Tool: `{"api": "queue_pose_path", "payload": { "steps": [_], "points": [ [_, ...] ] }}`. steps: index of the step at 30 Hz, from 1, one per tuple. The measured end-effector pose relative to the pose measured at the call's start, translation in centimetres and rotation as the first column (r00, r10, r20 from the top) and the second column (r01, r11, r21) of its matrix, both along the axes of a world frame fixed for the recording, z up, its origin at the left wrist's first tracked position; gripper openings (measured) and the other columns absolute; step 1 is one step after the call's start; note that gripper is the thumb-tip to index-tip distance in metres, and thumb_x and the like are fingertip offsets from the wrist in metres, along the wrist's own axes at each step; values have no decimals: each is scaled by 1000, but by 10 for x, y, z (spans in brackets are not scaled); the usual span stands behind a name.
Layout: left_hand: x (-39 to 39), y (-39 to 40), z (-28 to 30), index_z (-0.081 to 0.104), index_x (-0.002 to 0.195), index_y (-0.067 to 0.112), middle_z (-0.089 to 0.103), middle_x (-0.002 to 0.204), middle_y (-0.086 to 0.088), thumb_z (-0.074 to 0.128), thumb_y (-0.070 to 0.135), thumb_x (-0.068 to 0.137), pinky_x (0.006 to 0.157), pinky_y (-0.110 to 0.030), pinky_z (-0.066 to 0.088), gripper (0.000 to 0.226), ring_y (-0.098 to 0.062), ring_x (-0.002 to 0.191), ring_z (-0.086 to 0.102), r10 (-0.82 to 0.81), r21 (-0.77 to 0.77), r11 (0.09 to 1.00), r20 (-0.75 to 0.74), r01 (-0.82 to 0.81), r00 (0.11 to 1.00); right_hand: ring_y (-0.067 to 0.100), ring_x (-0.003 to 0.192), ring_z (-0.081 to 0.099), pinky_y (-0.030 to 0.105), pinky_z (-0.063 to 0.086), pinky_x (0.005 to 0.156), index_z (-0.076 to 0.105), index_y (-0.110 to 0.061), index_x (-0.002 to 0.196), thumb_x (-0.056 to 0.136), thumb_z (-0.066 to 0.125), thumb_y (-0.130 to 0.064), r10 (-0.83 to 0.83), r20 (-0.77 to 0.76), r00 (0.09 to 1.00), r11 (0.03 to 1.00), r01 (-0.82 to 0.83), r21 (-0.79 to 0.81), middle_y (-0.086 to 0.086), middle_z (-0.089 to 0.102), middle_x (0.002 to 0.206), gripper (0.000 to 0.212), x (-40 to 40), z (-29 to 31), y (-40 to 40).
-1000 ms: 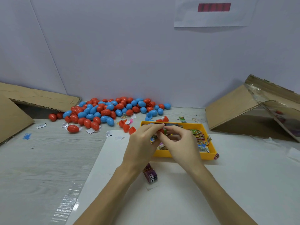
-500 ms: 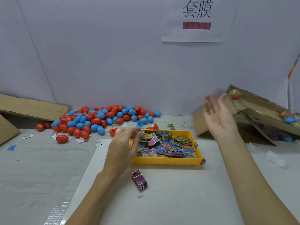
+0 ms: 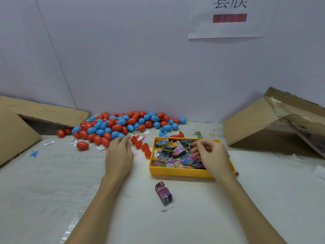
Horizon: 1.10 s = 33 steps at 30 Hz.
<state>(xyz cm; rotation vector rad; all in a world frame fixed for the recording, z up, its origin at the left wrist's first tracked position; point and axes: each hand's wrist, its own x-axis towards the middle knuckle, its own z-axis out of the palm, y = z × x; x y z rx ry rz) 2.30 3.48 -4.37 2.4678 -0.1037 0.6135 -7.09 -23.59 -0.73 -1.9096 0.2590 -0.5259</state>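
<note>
My left hand (image 3: 119, 155) lies flat on the table with straight fingers, its tips close to several loose red egg halves (image 3: 143, 147). My right hand (image 3: 211, 155) hovers over the yellow tray (image 3: 175, 171). Its fingers curl down among the small colourful packets (image 3: 174, 153) that fill the tray, and I cannot tell whether they pinch one. A heap of red and blue plastic eggs (image 3: 123, 124) lies behind my left hand, against the wall. A small purple box (image 3: 164, 192) lies on the white sheet in front of the tray.
An open cardboard box (image 3: 263, 127) lies on its side at the right. Another cardboard box (image 3: 17, 134) lies at the left. An open blue egg (image 3: 165, 129) and paper scraps sit behind the tray. A paper sign (image 3: 226, 27) hangs on the wall.
Both hands were joined over the tray on a red egg. The right hand then swung up toward the right cardboard box and has come back down over the tray. The left hand moved left.
</note>
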Motion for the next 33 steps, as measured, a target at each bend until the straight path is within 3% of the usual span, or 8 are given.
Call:
{"api": "queue_pose_path", "payload": {
  "steps": [4, 8, 12, 16, 22, 25, 30, 33],
  "points": [
    [12, -2, 4, 57, 143, 17, 45, 149, -15, 47, 21, 106, 105, -48, 43, 39, -35, 128, 48, 20, 160, 987, -28, -15, 999, 9, 74, 70, 31, 60, 70, 73, -15, 102, 104, 56, -19, -39, 33, 999, 949, 47, -312, -5, 73, 80, 17, -3, -8, 12],
    [35, 8, 7, 65, 114, -4, 37, 151, -17, 52, 17, 104, 106, -47, 45, 27, -35, 123, 51, 19, 195, 981, -75, -4, 997, 6, 76, 66, 14, 46, 60, 71, -18, 105, 104, 56, -21, -32, 40, 999, 891, 46, -452, -6, 72, 84, 16, -4, -10, 19],
    [47, 16, 11, 63, 102, -7, 42, 124, -13, 53, 0, 100, 98, -37, 49, 12, -26, 100, 53, 11, 57, 998, -86, -6, 996, 8, 75, 65, 14, 43, 58, 71, -15, 108, 105, 55, -19, -59, 52, 997, 886, 76, -458, -2, 72, 89, 17, -4, -7, 21],
    [39, 7, 14, 67, 116, -4, 53, 118, -13, 61, 1, 97, 90, -35, 51, 20, -24, 100, 54, -50, 28, 998, 52, 49, 997, 10, 76, 66, 19, 47, 60, 72, -13, 107, 104, 55, -18, -69, 54, 996, 890, 86, -447, -1, 73, 88, 18, -6, -5, 21],
    [50, 6, 15, 59, 140, 13, 51, 143, -11, 55, 21, 102, 104, -44, 46, 39, -30, 130, 46, -10, 309, 950, -67, 30, 998, 9, 78, 66, 15, 45, 60, 72, -15, 107, 104, 55, -19, -77, 39, 996, 895, 86, -438, -1, 73, 90, 17, -7, -6, 21],
    [59, 9, 13, 59, 136, 8, 53, 139, -11, 51, 15, 103, 104, -41, 44, 34, -30, 131, 41, -7, 372, 927, -85, 38, 996, 10, 80, 68, 17, 49, 62, 72, -15, 107, 104, 55, -19, -83, 33, 996, 901, 89, -425, -2, 73, 90, 17, -6, -6, 20],
    [56, 0, 19, 62, 129, 4, 55, 120, -14, 57, 0, 98, 92, -40, 50, 32, -29, 111, 49, -96, 242, 963, -84, 114, 992, 9, 78, 66, 13, 43, 58, 72, -15, 108, 104, 55, -20, -89, 31, 996, 881, 93, -464, -2, 73, 90, 18, -6, -7, 20],
    [34, -16, 26, 61, 133, 4, 58, 125, -15, 60, 1, 98, 96, -34, 48, 35, -28, 115, 53, -114, 5, 993, 18, 114, 993, 10, 78, 65, 12, 41, 58, 72, -15, 109, 105, 55, -20, -84, 33, 996, 877, 90, -471, -1, 73, 91, 18, -6, -7, 21]
  ]
}}
